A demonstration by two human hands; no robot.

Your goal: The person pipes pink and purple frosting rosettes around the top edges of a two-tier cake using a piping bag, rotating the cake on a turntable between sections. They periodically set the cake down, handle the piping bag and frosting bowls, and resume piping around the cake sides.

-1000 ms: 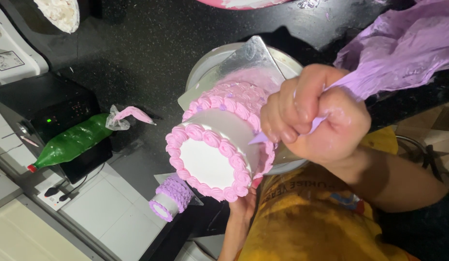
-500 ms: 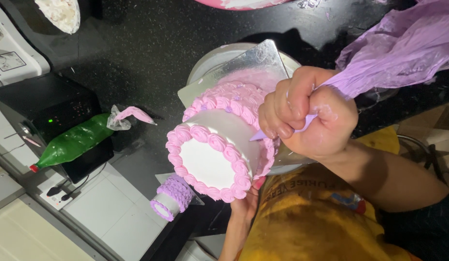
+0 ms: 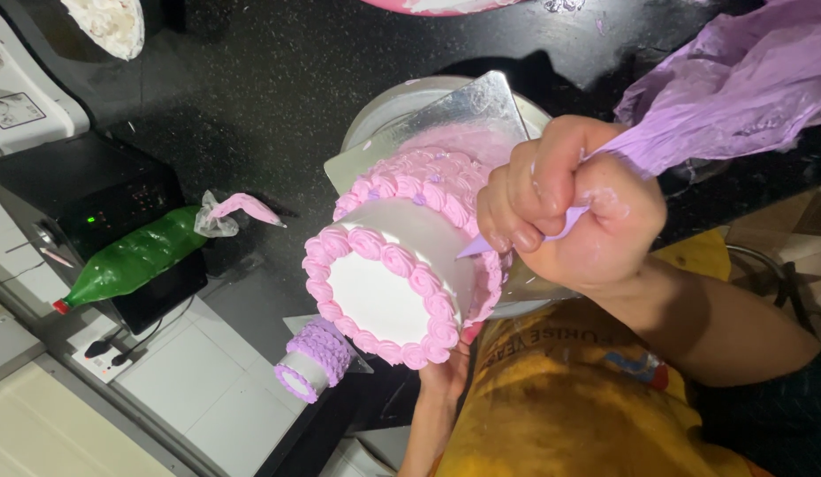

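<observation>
A: Cake [image 3: 401,283] position? It is 1 white cylinder with pink rosette rims.
B: It stands on a silver board [image 3: 463,110], on a turntable [image 3: 384,102], at centre of the black counter [image 3: 251,79]. The view is rolled, so it appears tipped on its side.

A: Handling judgement?
B: The cream is soft and will smear under any touch, so the cake is fragile. The board edge or the turntable is judged the only safe hold. The purple piping bag [image 3: 737,84] is limp and slippery, best gripped at the twist above the filling.

A: Right hand [image 3: 574,216]?
B: It is fisted tightly round the bag neck, knuckles towards the cake, forearm running off to the right. The tip sits against the cake's side wall, just under the pink border.

A: Left hand [image 3: 446,375]?
B: It lies low beneath the cake, mostly hidden. Whether it grips anything cannot be told.

A: Surroundings?
B: 1 green piping bag [image 3: 132,261] lies on a black appliance at left, 1 pink piping bag [image 3: 242,210] just beside it, and 1 small purple-frosted cake [image 3: 311,362] near the main cake.
</observation>
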